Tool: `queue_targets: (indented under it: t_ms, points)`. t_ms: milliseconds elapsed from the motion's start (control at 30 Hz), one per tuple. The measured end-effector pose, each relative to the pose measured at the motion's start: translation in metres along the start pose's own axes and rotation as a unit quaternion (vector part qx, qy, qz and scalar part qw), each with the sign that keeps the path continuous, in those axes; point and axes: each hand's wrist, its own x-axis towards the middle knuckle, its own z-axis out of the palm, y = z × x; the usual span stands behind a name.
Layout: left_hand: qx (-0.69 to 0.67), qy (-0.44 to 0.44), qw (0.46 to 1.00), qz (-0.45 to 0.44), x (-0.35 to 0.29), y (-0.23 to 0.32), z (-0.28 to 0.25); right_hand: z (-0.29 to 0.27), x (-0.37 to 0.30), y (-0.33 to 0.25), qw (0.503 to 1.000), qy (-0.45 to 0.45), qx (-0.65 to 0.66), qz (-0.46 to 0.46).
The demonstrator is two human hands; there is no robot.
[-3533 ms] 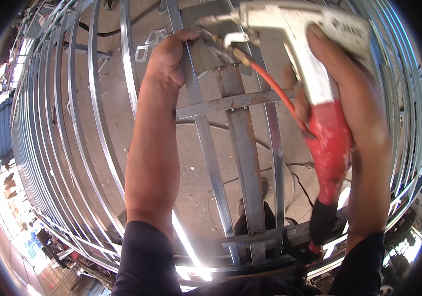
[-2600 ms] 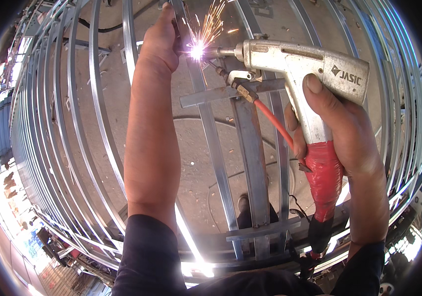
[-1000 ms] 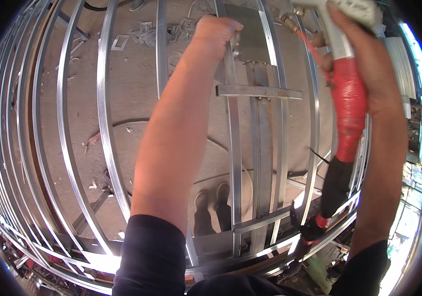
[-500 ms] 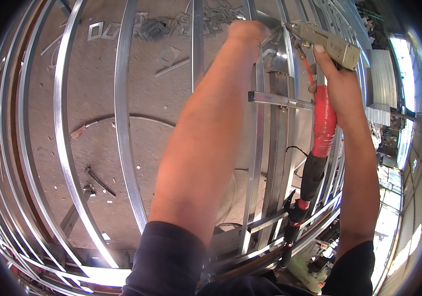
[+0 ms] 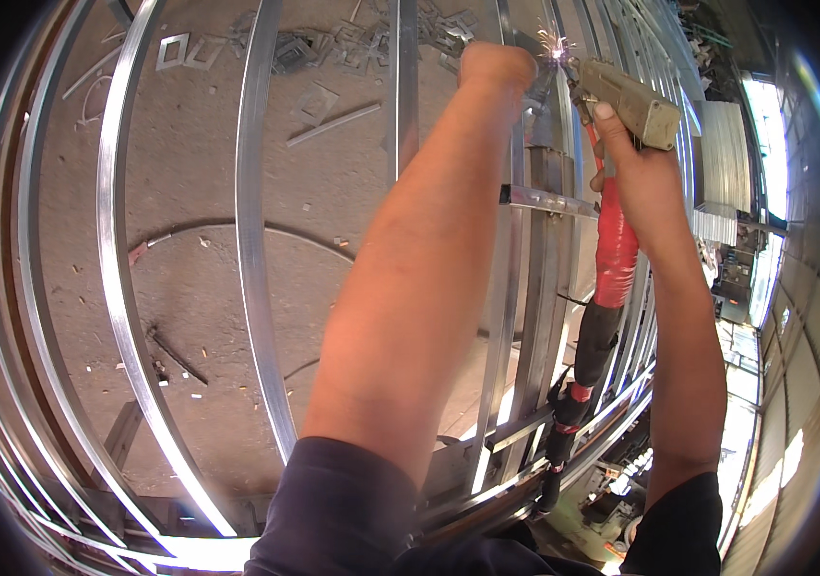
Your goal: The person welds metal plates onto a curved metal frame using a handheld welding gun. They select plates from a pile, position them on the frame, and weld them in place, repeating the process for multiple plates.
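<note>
The welding gun is up at the top of the view, held in the right hand, and its tip points left at a small bright spark on a shiny metal bar. The right hand's fingers are wrapped tight around the grip, with one finger up on the gun's body, likely so the tip stays steady on that one spot. The left hand reaches far out, just beside the spark, and seems to press on the metal there, maybe to keep the piece from moving while it gets joined; I cannot tell if its fingers are curled shut or flat, because the hand is seen from behind. A thick hose, red at the top and black lower down, hangs from the gun and runs down between the bars, so it stays out of the way of both arms. A short cross bar lies flat across the upright bars just below the hands. I count one gun, one hose, one spark spot and two hands. The long curved bars are many, at least three wide ones on the left and more packed close on the right. Under them is a grey concrete floor with little metal scraps lying about near the top.
</note>
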Motion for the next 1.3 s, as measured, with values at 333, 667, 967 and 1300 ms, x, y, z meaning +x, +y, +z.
queue_targets:
  t_ms: [333,667,967,1300]
  points:
    - [0.007,0.035,0.999,0.011,0.020,-0.011,0.010,0.000,-0.002,-0.004,0.999,-0.002,-0.010,0.030]
    - [0.033,0.050,0.997,0.043,0.027,-0.012,0.010,0.001,-0.008,-0.016,0.999,-0.014,0.001,0.038]
    - [0.038,0.043,0.997,0.052,0.025,-0.011,0.009,0.002,-0.012,-0.018,1.000,-0.005,-0.004,0.026]
    - [-0.020,0.043,0.999,0.023,0.013,-0.010,0.009,-0.016,-0.056,-0.055,0.996,0.078,-0.015,0.029]
